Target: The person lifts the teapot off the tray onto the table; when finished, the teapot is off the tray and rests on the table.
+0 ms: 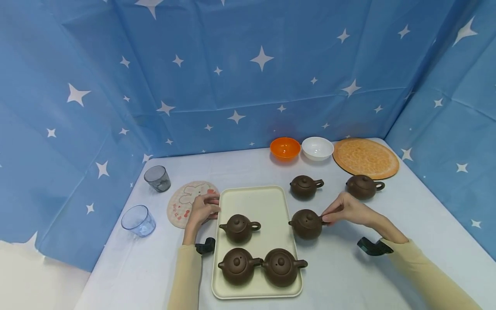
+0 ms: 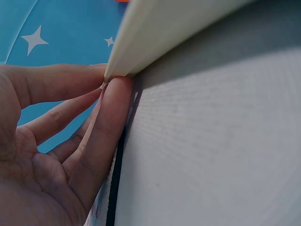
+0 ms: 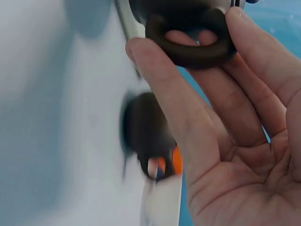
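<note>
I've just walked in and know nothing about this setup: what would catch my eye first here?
Probably the brown teapots: three sit on the cream tray at the table's middle, and the right hand pinches the handle of a fourth teapot at the tray's right edge, while the left hand touches the tray's left rim. Behind them stand an orange bowl and a white bowl against the starry blue backdrop.
</note>
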`<state>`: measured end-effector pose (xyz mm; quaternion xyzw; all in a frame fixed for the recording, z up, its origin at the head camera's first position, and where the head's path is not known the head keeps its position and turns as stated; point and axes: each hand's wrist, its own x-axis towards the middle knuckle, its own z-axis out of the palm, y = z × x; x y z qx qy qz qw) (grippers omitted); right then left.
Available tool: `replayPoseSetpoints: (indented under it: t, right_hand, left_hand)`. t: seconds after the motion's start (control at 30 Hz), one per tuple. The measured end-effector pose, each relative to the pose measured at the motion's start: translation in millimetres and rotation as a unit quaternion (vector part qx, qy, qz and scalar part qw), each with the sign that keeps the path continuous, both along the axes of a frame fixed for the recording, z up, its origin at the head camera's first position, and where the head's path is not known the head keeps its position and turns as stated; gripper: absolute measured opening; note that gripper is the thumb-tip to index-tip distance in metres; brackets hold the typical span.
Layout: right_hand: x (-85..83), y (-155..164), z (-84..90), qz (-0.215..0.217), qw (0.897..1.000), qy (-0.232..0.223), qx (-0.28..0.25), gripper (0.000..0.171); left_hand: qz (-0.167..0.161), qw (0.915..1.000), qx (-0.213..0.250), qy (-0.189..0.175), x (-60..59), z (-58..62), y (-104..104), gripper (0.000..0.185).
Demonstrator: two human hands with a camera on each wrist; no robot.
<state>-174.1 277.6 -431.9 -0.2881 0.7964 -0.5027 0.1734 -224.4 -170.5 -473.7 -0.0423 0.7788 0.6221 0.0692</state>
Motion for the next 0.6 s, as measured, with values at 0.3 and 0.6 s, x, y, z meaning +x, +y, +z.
replayPoseSetpoints:
  t: [0.3,0.6]
  right_hand:
    - [1.0,67.8,5.2,0.009,1.000,0.004,-0.022,0.016]
    - [12.0,121.9,5.0,0.011,0.999,-0.024,-0.025,0.023]
  left_hand:
    - [0.004,1.0000,0.001,-0.001,-4.3,-4.6,-1.0,0.048]
    - [-0.014,0.9998,0.008,-0.014,2.7,10.3,0.3,0.050]
